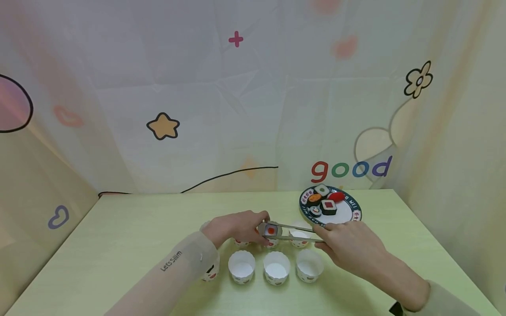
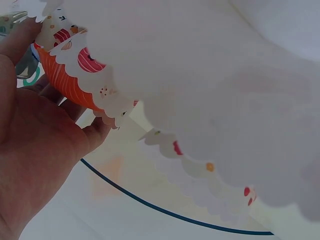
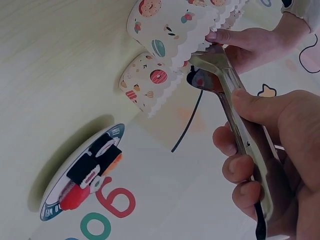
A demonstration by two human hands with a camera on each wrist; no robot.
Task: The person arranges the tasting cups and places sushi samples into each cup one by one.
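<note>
My right hand [image 1: 352,243] grips metal tongs [image 3: 245,125], the thumb on one side and curled fingers on the other. Between the tong ends is a toy sushi roll [image 1: 271,231] with a red centre, over the back-row baking cups. My left hand [image 1: 239,224] is at a printed paper baking cup [image 1: 272,242] there, thumb on the near side and fingers on the far side, seemingly holding it. An orange, white-striped piece [image 2: 70,82] shows beside its fingers in the left wrist view. Another back-row cup [image 1: 299,239] stands under the tongs.
Front-row paper cups [image 1: 276,267] stand nearest me. At the back right, a round plate [image 1: 349,213] bears several toy sushi pieces [image 1: 329,207]. A printed curtain [image 1: 189,87] hangs behind the pale green table [image 1: 138,245].
</note>
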